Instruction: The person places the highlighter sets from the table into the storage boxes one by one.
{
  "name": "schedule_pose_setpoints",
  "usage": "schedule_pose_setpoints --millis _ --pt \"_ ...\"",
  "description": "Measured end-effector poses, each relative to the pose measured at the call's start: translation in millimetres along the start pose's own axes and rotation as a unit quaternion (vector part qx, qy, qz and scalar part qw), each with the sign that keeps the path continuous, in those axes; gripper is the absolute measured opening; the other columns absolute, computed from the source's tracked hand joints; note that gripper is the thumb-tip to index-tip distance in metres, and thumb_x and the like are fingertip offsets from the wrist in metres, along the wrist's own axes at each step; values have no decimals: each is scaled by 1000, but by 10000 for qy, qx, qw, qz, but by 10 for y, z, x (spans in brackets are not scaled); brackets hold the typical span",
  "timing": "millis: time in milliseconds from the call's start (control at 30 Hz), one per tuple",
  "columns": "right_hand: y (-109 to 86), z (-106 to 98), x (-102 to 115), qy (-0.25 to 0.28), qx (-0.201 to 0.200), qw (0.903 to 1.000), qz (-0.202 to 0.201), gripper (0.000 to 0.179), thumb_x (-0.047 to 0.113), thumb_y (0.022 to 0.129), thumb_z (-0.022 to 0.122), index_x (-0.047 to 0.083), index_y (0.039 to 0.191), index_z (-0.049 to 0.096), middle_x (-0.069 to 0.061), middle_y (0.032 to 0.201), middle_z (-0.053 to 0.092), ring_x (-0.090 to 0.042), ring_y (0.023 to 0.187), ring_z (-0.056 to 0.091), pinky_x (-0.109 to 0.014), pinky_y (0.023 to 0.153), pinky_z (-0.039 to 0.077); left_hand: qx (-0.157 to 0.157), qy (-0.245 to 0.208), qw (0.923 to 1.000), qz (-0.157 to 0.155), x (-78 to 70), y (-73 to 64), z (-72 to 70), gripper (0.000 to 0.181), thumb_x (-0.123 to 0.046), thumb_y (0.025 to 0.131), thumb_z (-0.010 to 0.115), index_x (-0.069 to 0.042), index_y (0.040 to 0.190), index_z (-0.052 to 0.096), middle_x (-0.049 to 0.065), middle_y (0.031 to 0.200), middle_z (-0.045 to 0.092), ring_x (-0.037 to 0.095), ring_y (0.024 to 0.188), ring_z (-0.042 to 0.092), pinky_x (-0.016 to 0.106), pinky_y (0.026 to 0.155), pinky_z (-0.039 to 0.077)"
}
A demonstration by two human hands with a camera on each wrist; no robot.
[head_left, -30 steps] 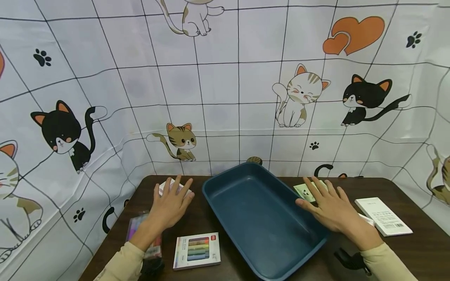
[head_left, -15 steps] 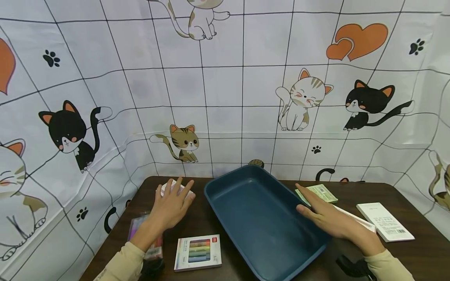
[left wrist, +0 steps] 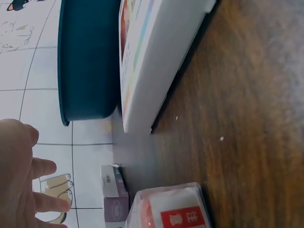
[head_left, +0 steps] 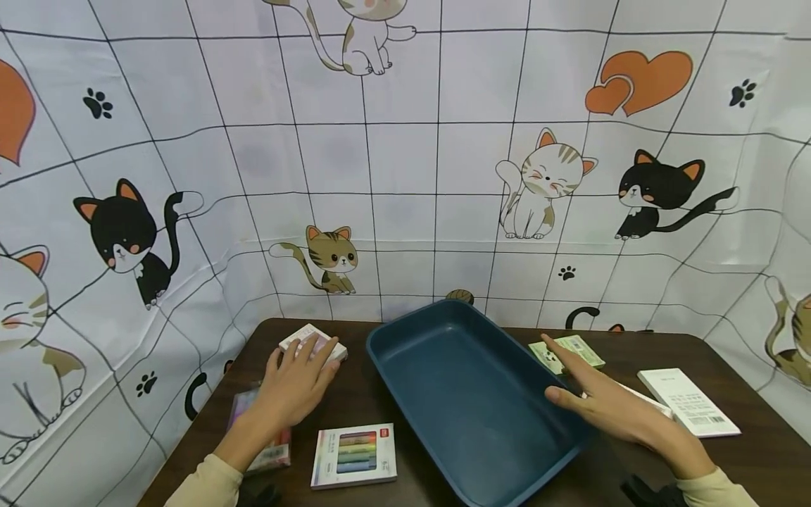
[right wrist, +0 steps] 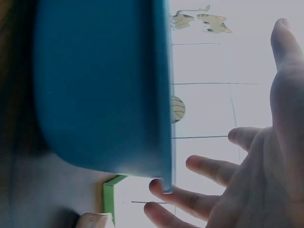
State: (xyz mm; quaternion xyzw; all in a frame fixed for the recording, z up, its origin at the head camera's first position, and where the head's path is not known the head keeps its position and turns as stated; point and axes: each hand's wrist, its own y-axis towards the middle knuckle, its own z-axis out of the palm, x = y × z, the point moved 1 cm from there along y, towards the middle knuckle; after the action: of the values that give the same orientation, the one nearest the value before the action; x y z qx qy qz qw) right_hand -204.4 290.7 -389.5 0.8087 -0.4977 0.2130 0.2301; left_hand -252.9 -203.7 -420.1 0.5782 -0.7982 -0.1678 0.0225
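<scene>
My left hand has its fingers spread and holds nothing; in the head view its fingertips overlap a small white box at the back left. The left wrist view shows that box as purple and white, beyond the fingers. My right hand, turned on edge with straight fingers and thumb apart, holds nothing. It overlaps the right rim of a deep blue plastic tray. Behind the right fingers lies a green box, and a white box is mostly hidden behind the hand.
A boxed set of colored pens lies left of the tray. Plastic-wrapped packs lie under the left forearm. At the right is a flat white box. A cat-print curtain hangs behind the brown table.
My right hand has turned from palm down to edge-on and shifted slightly right. The left hand has drawn back a little, uncovering more of the small white box.
</scene>
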Motion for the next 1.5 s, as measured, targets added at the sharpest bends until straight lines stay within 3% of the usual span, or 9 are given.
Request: schedule_pose_setpoints --millis 167,333,567,733,1033,1200,1500 --pt "-54 77 -14 20 -4 10000 -1 74 32 104 61 25 165 18 -16 163 26 -48 133 45 -67 97 41 129 -110 9998 79 25 -110 22 57 -48 111 31 -17 156 45 22 152 44 51 139 33 76 107 16" --pt "-83 102 -23 17 -29 10000 -20 73 33 103 62 14 163 25 -20 160 32 -51 133 44 -69 97 40 90 -130 9997 170 3 -165 -7 57 -49 110 31 -17 155 47 21 150 47 50 138 36 75 106 20" --pt "-166 172 -79 312 -181 9993 -140 76 26 101 66 19 163 24 -20 161 29 -49 142 29 -71 101 33 149 -3 9997 174 52 -180 -40 59 -49 111 30 -15 158 41 24 152 43 50 137 38 76 106 21" --pt "-196 216 -111 459 -110 9985 -274 79 21 98 69 19 163 24 -19 162 27 -49 142 27 -72 100 33 78 72 9999 101 107 -235 -16 59 -49 110 32 -16 158 42 24 150 45 48 136 39 76 105 22" --pt "-218 149 -166 447 57 9983 -363 91 30 92 76 21 164 22 -20 160 31 -48 136 38 -66 93 42 247 74 9995 173 101 -270 65 58 -51 110 31 -17 154 49 22 149 47 48 136 40 76 105 23" --pt "-217 130 -216 165 -60 9988 -461 96 35 87 79 24 164 24 -17 158 37 -43 131 44 -61 89 46 364 113 9992 151 116 -271 65 58 -51 110 32 -16 152 51 21 149 47 49 136 40 75 106 23" --pt "-224 142 -315 253 34 9991 -343 98 34 85 81 31 163 22 -11 159 36 -38 132 44 -55 90 46 448 63 9990 44 183 -296 67 56 -49 110 36 -16 153 49 22 151 44 49 132 43 80 103 19"
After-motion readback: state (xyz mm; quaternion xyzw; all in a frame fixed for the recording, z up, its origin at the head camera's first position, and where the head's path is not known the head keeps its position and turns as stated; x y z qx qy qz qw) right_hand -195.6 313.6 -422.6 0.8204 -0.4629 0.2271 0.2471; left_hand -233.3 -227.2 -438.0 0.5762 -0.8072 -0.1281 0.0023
